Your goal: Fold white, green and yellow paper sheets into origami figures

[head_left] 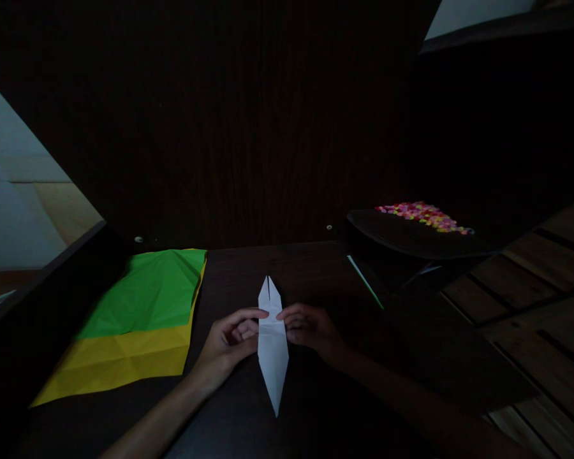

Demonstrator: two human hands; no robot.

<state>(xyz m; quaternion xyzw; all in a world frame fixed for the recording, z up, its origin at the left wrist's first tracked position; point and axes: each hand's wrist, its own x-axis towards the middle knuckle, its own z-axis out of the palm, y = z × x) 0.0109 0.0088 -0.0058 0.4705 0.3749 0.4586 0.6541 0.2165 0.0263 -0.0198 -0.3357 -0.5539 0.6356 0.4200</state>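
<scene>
A narrow piece of folded white paper (273, 357) lies lengthwise in front of me on the dark tabletop. Its near end tapers to a long point, while the far end has two short tips with a slit between them. My left hand (229, 338) grips its left edge, the index fingertip on top and the thumb lower along the side. From the other side my right hand (313, 331) pinches the right edge, its other fingers curled beneath. Both hands are closed on the paper near its middle crease.
Creased green paper (148, 290) and yellow paper (138, 357) lie at the left. A thin white-and-green strip (365, 282) rests to the right. Small pink and yellow pieces (425, 215) are heaped on a dark curved shelf (387, 228). A dark wooden panel (249, 127) rises behind.
</scene>
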